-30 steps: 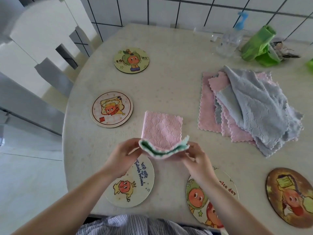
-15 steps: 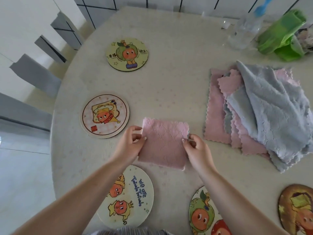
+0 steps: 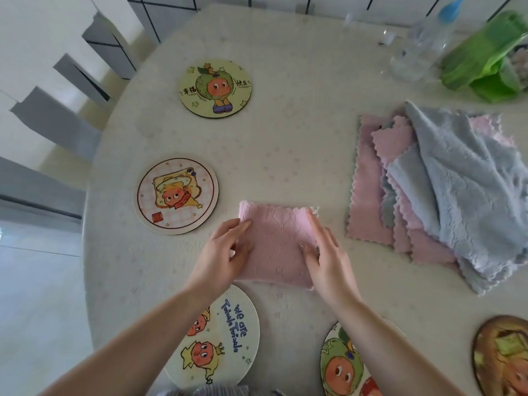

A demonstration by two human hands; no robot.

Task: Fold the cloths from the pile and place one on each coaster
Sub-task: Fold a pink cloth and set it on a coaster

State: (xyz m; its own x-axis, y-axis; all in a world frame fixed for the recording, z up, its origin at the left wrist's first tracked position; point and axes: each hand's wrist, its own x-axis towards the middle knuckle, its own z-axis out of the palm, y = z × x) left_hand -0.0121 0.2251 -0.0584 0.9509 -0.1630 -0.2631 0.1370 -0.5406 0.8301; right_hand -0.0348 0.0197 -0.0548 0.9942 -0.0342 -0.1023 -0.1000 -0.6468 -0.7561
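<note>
Since half a second ago: both hands shifted inward onto the folded pink cloth (image 3: 275, 244), fingers now flattened on top instead of pinching its side edges. Folded once more from a second ago, when held up off the worktop with a green inner face showing. Now lying flat on the cream speckled worktop (image 3: 285, 144), between the toast-character coaster (image 3: 175, 195) and the pile of pink and grey cloths (image 3: 440, 190), touching neither. Left hand (image 3: 221, 257) resting on the cloth's left edge, fingers straight and together, grip relaxed, nothing clamped. Right hand (image 3: 324, 252) pressing the right edge with flat fingers, thumb tucked toward the middle, likewise not gripping. Readable writing: "we are Twinkle Twinkle" in blue on the near coaster (image 3: 220, 338) under the left forearm; "幸福" and "快乐" on the far green-hooded coaster (image 3: 215, 88). Two more coasters at the near edge: green-hat coaster (image 3: 343, 364) beneath the right forearm, brown coaster (image 3: 503, 358) at far right. All five coasters bare. Beyond the pile, clear spray bottle (image 3: 420, 50) with blue top beside a green plastic bag (image 3: 485, 61). White tiled wall with dark grout behind; pale chair backs at left.
</note>
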